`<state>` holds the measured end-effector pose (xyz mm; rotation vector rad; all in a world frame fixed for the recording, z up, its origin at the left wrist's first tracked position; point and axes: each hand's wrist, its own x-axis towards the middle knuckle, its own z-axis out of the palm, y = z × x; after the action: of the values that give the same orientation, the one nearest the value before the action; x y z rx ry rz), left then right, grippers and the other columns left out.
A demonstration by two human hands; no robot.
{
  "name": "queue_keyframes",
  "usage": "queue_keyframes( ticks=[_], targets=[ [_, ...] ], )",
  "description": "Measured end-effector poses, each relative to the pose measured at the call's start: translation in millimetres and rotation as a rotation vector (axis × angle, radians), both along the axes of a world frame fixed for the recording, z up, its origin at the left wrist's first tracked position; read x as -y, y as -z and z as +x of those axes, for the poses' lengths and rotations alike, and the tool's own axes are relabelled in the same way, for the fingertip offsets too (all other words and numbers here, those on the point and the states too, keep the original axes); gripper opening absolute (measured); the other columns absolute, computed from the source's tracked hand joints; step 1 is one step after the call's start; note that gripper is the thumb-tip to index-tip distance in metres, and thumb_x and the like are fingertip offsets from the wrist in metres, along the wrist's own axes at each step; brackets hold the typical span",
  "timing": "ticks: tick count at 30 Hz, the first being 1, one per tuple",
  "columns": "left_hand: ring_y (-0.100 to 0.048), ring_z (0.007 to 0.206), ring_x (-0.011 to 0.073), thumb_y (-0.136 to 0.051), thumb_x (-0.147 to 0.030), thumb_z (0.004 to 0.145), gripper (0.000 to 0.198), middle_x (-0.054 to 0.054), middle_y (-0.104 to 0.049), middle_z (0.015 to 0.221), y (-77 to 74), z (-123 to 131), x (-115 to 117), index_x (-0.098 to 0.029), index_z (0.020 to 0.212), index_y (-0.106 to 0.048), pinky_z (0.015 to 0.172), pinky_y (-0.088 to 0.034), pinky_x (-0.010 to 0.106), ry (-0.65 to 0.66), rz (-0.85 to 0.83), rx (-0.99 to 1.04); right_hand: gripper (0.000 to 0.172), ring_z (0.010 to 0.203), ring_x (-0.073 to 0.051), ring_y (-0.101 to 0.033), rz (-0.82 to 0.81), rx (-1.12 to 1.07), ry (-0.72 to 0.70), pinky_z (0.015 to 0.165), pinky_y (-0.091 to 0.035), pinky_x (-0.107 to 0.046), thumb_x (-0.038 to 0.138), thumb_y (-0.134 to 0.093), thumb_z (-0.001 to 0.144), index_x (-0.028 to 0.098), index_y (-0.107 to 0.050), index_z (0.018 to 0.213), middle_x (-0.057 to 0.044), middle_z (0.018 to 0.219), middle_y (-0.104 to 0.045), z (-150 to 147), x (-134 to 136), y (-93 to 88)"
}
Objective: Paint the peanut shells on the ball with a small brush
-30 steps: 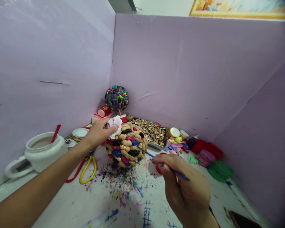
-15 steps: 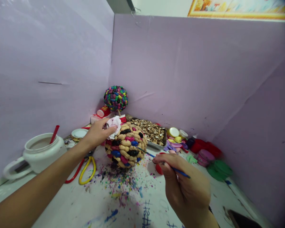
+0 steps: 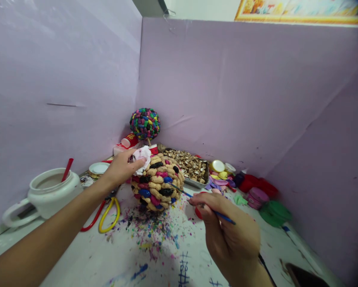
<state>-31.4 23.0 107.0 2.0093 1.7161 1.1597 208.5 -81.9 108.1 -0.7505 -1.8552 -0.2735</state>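
Observation:
A ball covered in peanuts (image 3: 156, 186) sits on the paint-specked table, some of its shells coloured blue, black and magenta and many bare tan. My left hand (image 3: 123, 163) is closed on a crumpled white tissue (image 3: 142, 159), pressed against the ball's upper left. Pinched in my right hand (image 3: 226, 223) is a thin blue paintbrush (image 3: 184, 193). Its tip meets the ball near a blue peanut on the front right side. A red round object (image 3: 198, 212) is partly hidden behind my right fingers.
A metal tray of peanut shells (image 3: 193, 184) lies behind the ball, and a fully coloured ball (image 3: 145, 123) stands at the back. Left are a white mug (image 3: 55, 195) and yellow-handled scissors (image 3: 110, 228). On the right are a green tub (image 3: 275, 213), a pink tub (image 3: 257, 197) and a dark phone-like object (image 3: 304, 276).
My right hand and the brush have shifted slightly left, the tip still at the blue peanut. My left hand keeps its hold on the tissue against the ball.

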Motion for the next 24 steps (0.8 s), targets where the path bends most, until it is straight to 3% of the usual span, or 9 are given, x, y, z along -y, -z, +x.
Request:
queue_keyframes(
  ticks=[5,12,24],
  targets=[
    [-0.054,0.070,0.0230,-0.048,-0.054,0.070,0.043,0.005,-0.064,0.077,0.1,-0.2,-0.6,-0.015,0.081,-0.062,0.062,-0.040,0.031,-0.006,-0.005,-0.007,0.018,0.068,-0.009,-0.068,-0.010,-0.019,-0.021,0.066,-0.054,-0.016,0.013,-0.048,0.092,0.014,-0.064,0.085,-0.004,0.073,-0.072,-2.3,-0.1,0.7],
    [-0.054,0.066,0.0221,-0.050,-0.053,0.071,0.040,0.003,-0.064,0.073,1.1,-1.2,-1.0,-0.016,0.079,-0.063,0.059,-0.039,0.030,-0.009,0.005,-0.011,0.016,0.062,-0.008,-0.067,0.031,-0.045,0.064,0.059,-0.052,-0.015,0.012,-0.050,0.090,0.015,-0.064,0.082,-0.003,0.069,-0.071,3.9,-1.7,-3.0],
    [-0.053,0.067,0.0221,-0.048,-0.053,0.072,0.041,0.003,-0.062,0.074,-1.0,0.3,-1.5,-0.016,0.082,-0.063,0.061,-0.040,0.030,-0.005,-0.012,-0.024,0.015,0.061,-0.010,-0.069,-0.002,-0.107,0.064,0.058,-0.055,-0.017,0.011,-0.052,0.088,0.016,-0.065,0.083,-0.002,0.068,-0.072,4.8,-2.1,-4.6]
  ],
)
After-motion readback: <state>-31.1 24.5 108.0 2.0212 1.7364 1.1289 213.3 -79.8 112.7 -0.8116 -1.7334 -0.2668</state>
